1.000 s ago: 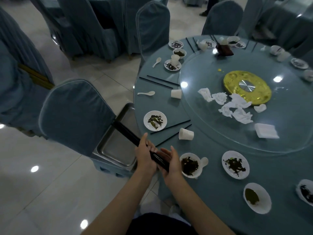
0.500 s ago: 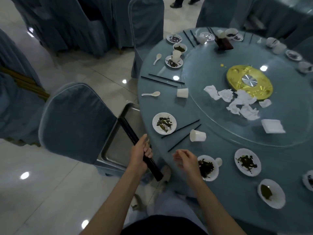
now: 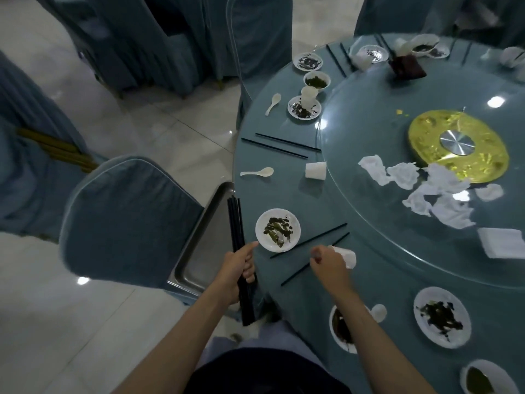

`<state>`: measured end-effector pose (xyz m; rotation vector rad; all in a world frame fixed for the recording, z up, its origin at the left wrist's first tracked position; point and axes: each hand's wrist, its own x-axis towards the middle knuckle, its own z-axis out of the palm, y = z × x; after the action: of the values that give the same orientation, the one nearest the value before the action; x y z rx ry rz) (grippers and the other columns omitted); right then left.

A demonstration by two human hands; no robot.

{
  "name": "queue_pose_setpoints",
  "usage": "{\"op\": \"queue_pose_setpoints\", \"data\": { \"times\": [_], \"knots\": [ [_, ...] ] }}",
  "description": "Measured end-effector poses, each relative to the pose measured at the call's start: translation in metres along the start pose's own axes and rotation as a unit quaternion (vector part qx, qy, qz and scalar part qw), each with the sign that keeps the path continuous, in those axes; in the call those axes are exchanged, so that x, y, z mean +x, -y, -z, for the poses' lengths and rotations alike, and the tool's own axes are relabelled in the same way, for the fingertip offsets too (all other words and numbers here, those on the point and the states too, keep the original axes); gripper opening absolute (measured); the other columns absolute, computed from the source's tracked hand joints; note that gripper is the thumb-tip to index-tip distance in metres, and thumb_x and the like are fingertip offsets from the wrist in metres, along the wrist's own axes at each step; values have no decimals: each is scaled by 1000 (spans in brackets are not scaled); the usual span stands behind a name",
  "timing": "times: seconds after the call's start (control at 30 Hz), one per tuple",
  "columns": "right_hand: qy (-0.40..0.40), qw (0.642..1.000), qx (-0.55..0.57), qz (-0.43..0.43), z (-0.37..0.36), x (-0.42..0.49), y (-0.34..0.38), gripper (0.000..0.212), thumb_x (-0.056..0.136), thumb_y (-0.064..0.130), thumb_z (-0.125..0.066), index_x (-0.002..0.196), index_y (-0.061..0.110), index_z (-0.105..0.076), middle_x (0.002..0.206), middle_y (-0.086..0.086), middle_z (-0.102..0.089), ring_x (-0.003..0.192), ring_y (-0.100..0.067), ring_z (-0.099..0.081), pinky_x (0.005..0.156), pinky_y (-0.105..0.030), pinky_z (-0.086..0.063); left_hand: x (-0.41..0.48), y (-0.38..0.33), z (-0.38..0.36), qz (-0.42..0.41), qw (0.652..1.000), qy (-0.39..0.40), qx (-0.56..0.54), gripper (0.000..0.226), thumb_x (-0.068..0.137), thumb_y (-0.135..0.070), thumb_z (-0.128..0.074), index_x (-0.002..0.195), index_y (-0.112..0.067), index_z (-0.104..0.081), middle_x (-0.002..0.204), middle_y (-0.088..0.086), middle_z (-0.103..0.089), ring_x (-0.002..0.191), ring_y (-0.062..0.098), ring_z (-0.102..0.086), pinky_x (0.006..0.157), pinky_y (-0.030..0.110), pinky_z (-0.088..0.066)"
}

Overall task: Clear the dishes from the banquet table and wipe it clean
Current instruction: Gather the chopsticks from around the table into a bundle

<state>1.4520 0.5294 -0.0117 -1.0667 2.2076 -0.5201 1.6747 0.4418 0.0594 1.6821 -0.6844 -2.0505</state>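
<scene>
My left hand (image 3: 238, 268) grips a bundle of black chopsticks (image 3: 235, 223) upright over the table's edge. My right hand (image 3: 326, 261) is over a loose pair of black chopsticks (image 3: 321, 237) on the round blue banquet table (image 3: 284, 191). Its fingers are curled and its fingertips are hidden. It sits beside a tipped white paper cup (image 3: 349, 257). A small white plate (image 3: 277, 230) with dark food scraps lies between my hands. Another scrap-filled bowl (image 3: 339, 328) is partly hidden under my right forearm.
A metal tray (image 3: 204, 245) rests on a blue covered chair (image 3: 127, 217) at the table's left edge. The glass turntable (image 3: 369, 132) carries crumpled napkins (image 3: 431, 189) and a gold hub (image 3: 457, 145). More plates (image 3: 441, 319), a spoon (image 3: 257, 172), a cup (image 3: 315, 170) and chopsticks (image 3: 281, 145) ring the table.
My right hand let go of the chopstick bundle and moved right and forward over the loose pair. My left hand turned the bundle more upright. My view shifted closer.
</scene>
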Motion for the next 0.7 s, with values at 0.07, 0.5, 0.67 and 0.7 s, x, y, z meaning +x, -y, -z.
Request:
{"op": "queue_pose_setpoints", "data": {
  "times": [0.07,0.5,0.67,0.7],
  "knots": [
    [23,995,-92,38,-12,6,0,10,89,2,-61,91,10,-66,79,0,-57,79,-28,-59,94,-39,-46,5,-3,-2,7,1000,-12,-12,53,97,-26,-71,56,-21,-38,46,-3,-25,36,10,-25,38,23,-21],
    [113,887,-400,201,-34,31,17,15,77,5,-79,84,8,-66,92,-11,-61,67,-30,-69,48,-40,-48,32,-22,0,25,1000,-8,-1,49,99,-23,-67,59,-21,-38,46,-4,-26,36,11,-25,40,24,-21],
    [89,893,-374,233,-32,39,9,39,42,12,-95,58,17,-61,68,-2,-59,41,-23,-56,35,-27,-29,35,-33,3,33,999,-1,6,47,99,-22,-67,62,-20,-38,47,-3,-25,36,11,-24,38,22,-23],
    [88,891,-375,241,-29,38,12,40,41,13,-95,58,19,-60,65,0,-59,39,-23,-57,35,-27,-32,35,-36,4,33,999,1,8,47,99,-22,-67,62,-20,-39,47,-3,-25,36,11,-24,38,22,-23]
  ]
}}
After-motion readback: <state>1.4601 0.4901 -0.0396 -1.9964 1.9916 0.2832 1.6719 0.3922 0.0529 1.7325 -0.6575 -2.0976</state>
